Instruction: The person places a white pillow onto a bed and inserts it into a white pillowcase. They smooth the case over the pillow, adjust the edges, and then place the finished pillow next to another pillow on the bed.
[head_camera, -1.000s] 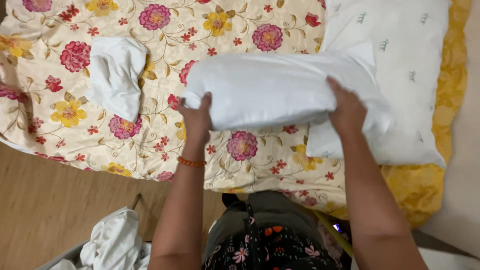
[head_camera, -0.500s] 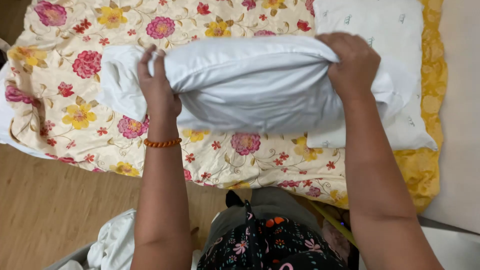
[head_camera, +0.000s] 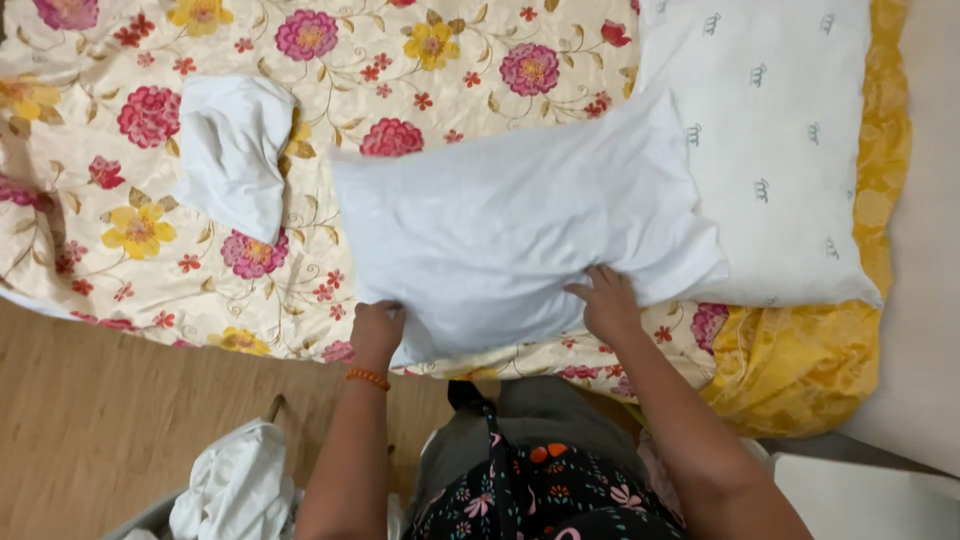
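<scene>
Left hand (head_camera: 378, 332): fingers curled shut over the near left corner of the white pillow (head_camera: 510, 225), an orange beaded bracelet (head_camera: 367, 378) on its wrist. Right hand (head_camera: 608, 303): fingers spread flat, pressing down on the near edge of the same pillow, toward its right end.

White pillow: plain case, lying flat and slightly askew on the bed, its near edge along the bed's front side, its far right corner overlapping a second pillow.

Second pillow (head_camera: 790, 160): white with small green motifs, lying at the right end of the bed, partly under the first.

Crumpled white cloth (head_camera: 235, 150): lying on the bed to the left of the held pillow, apart from it.

Bedspread (head_camera: 120, 210): cream with red, pink and yellow flowers, yellow border (head_camera: 800, 370) at the right.

Wooden floor (head_camera: 90, 420): below the bed's edge. White laundry (head_camera: 235, 490): heaped low at left, near the person's left arm.
</scene>
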